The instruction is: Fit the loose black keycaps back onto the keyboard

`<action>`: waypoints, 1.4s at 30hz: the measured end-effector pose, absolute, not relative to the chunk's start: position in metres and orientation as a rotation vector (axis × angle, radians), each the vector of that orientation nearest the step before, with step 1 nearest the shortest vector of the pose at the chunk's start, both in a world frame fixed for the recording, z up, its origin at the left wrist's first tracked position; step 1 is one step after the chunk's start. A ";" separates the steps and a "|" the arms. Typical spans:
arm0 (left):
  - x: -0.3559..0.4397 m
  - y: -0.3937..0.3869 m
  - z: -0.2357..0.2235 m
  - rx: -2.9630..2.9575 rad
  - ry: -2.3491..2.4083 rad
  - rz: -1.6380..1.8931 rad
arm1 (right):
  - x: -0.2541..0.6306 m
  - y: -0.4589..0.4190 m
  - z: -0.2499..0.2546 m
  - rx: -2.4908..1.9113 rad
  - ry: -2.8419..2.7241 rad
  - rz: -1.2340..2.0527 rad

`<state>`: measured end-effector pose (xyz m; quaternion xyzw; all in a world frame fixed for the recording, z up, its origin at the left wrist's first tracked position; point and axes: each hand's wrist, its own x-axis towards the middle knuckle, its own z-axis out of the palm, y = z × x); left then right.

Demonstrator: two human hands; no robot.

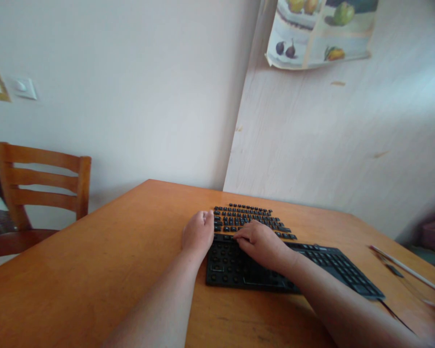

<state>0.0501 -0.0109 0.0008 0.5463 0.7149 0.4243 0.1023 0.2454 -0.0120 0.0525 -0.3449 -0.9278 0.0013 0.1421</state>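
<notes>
Flanking the keyboard's (pixel 253 273) far left corner, the left hand (pixel 198 231) is curled; its grip cannot be determined. The right hand (pixel 261 242) is over the far edge, fingers bent, grip likewise unconfirmed. Keyboard lies on the table (pixel 130 270), key seats exposed at left; loose keys (pixel 245 214) in rows beyond.
</notes>
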 end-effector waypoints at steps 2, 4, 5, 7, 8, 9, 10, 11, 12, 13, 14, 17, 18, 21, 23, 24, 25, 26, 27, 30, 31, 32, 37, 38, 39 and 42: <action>0.050 -0.011 0.001 1.613 2.106 1.257 | 0.245 -0.012 0.053 -0.993 -2.679 0.008; 0.050 -0.011 0.001 1.610 2.103 1.258 | 0.246 -0.011 0.053 -0.993 -2.680 0.007; 0.050 -0.011 0.001 1.608 2.100 1.257 | 0.246 -0.011 0.053 -0.993 -2.672 0.004; 0.050 -0.011 0.001 1.603 2.094 1.251 | 0.246 -0.012 0.053 -0.991 -2.656 0.001; 0.050 -0.011 0.001 1.601 2.090 1.248 | 0.246 -0.012 0.052 -0.993 -2.653 0.004; 0.050 -0.011 0.001 1.598 2.089 1.244 | 0.246 -0.012 0.052 -0.996 -2.655 0.010; 0.050 -0.011 0.001 1.594 2.090 1.241 | 0.246 -0.012 0.052 -0.998 -2.659 0.017; 0.049 -0.011 0.001 1.591 2.090 1.239 | 0.246 -0.012 0.052 -0.999 -2.662 0.023; 0.049 -0.011 0.001 1.590 2.092 1.237 | 0.246 -0.011 0.052 -0.999 -2.659 0.028; 0.049 -0.010 0.001 1.590 2.094 1.237 | 0.246 -0.011 0.053 -0.998 -2.647 0.035; 0.049 -0.010 0.001 1.590 2.096 1.235 | 0.247 -0.010 0.053 -0.996 -2.629 0.041; 0.049 -0.008 0.000 1.589 2.093 1.232 | 0.250 -0.006 0.057 -1.000 -2.555 0.060; 0.049 -0.008 0.000 1.588 2.090 1.234 | 0.251 -0.004 0.058 -1.000 -2.533 0.069; 0.049 -0.009 -0.001 1.594 2.081 1.243 | 0.254 0.001 0.065 -0.989 -2.467 0.090; 0.048 -0.009 -0.001 1.607 2.081 1.241 | 0.256 0.004 0.070 -0.994 -2.396 0.103; 0.048 -0.010 -0.001 1.613 2.079 1.240 | 0.257 0.006 0.072 -1.005 -2.355 0.117; 0.048 -0.010 -0.001 1.615 2.074 1.239 | 0.258 0.009 0.073 -1.025 -2.311 0.138; 0.048 -0.010 -0.001 1.615 2.067 1.241 | 0.259 0.013 0.075 -1.054 -2.273 0.171; 0.047 -0.009 -0.002 1.612 2.058 1.246 | 0.260 0.019 0.076 -1.090 -2.239 0.207; 0.046 -0.008 -0.004 1.598 2.033 1.266 | 0.262 0.041 0.078 -1.211 -2.179 0.273; 0.046 -0.008 -0.004 1.597 2.032 1.268 | 0.262 0.050 0.078 -1.245 -2.184 0.262; 0.046 -0.008 -0.004 1.597 2.034 1.271 | 0.261 0.059 0.079 -1.284 -2.197 0.227; 0.047 -0.009 -0.003 1.571 2.050 1.263 | 0.250 0.105 0.074 -1.487 -2.358 0.029; 0.047 -0.010 -0.002 1.565 2.048 1.261 | 0.247 0.113 0.072 -1.508 -2.375 0.020; 0.047 -0.011 -0.002 1.562 2.045 1.260 | 0.243 0.120 0.069 -1.527 -2.389 0.014; 0.047 -0.012 -0.001 1.551 2.037 1.272 | 0.233 0.138 0.061 -1.588 -2.427 -0.023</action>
